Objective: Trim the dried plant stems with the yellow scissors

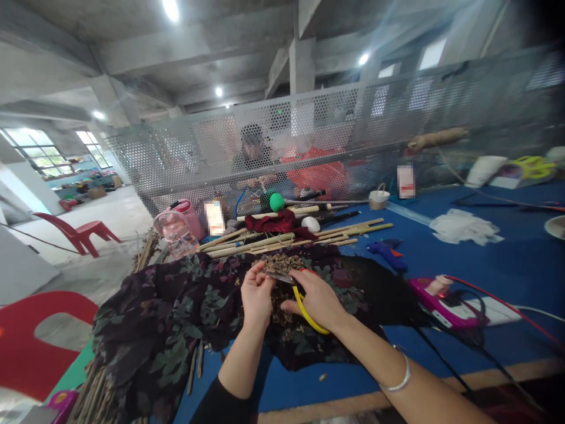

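Observation:
My left hand point(256, 294) is closed in a pinch on a small bit of dried plant stuff over a heap of dried sprigs point(282, 263). My right hand point(315, 299) grips scissors point(296, 290) with red and yellow handles, their blades pointing left toward my left fingers. Both hands hover above a dark floral cloth point(176, 312) spread over the blue table point(507, 259). A silver bangle point(399, 377) circles my right wrist.
Bamboo sticks point(291, 237), a maroon cloth point(276, 222), a green ball point(276, 202) and a pink bottle point(179, 227) lie behind. A blue glue gun point(388, 252), a pink device with cables point(444, 300) and white cloth point(463, 227) sit right. A person sits beyond the mesh fence. Red chairs point(79, 232) stand left.

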Action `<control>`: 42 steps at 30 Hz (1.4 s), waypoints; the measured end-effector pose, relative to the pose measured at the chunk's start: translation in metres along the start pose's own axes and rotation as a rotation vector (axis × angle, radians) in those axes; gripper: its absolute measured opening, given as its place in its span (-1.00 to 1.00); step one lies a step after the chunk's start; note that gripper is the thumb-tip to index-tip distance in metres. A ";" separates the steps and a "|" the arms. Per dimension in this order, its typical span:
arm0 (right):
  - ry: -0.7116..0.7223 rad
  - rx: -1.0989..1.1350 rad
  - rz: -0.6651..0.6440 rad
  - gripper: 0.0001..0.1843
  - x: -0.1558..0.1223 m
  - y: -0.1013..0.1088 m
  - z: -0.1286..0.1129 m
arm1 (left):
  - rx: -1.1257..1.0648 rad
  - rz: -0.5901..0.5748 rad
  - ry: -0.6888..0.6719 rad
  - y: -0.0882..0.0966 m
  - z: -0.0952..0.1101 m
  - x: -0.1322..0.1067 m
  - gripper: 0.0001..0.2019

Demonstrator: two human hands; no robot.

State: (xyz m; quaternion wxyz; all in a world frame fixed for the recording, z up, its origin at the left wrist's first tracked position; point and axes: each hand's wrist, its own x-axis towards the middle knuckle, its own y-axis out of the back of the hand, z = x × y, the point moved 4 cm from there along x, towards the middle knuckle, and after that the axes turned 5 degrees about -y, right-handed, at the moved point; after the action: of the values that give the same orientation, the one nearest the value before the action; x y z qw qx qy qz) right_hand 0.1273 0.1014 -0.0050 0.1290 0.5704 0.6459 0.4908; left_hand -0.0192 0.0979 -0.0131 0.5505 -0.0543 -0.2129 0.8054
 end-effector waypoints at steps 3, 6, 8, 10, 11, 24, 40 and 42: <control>-0.027 0.003 0.003 -0.43 0.000 -0.001 0.003 | 0.040 -0.018 -0.030 -0.002 0.003 -0.002 -0.55; -0.036 0.001 -0.001 -0.43 0.001 -0.001 0.005 | 0.076 -0.020 -0.053 -0.001 0.005 -0.002 -0.53; -0.034 0.011 -0.025 -0.45 0.001 0.000 0.006 | 0.122 -0.014 -0.069 0.001 0.006 -0.001 -0.53; -0.037 0.026 -0.067 -0.49 0.002 0.000 0.006 | 0.163 -0.007 -0.082 0.003 0.008 -0.001 -0.53; -0.045 0.032 -0.091 -0.50 0.002 0.001 0.007 | 0.172 -0.005 -0.084 0.004 0.008 0.000 -0.53; -0.057 -0.071 -0.309 -0.53 0.010 0.013 0.010 | 0.189 -0.016 0.015 0.007 0.003 0.004 -0.49; -0.066 -0.053 -0.589 -0.50 0.014 0.049 0.003 | 0.549 -0.004 -0.050 0.040 0.006 0.024 -0.80; -0.042 0.043 -0.596 -0.50 0.018 0.050 0.009 | 0.609 0.036 -0.105 0.043 0.006 0.026 -0.81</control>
State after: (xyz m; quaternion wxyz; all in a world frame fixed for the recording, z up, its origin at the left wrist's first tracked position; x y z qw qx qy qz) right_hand 0.1588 0.1142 0.0370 0.2684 0.3684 0.7922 0.4056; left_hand -0.0689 0.1066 -0.0212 0.5153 0.1510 0.0112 0.8435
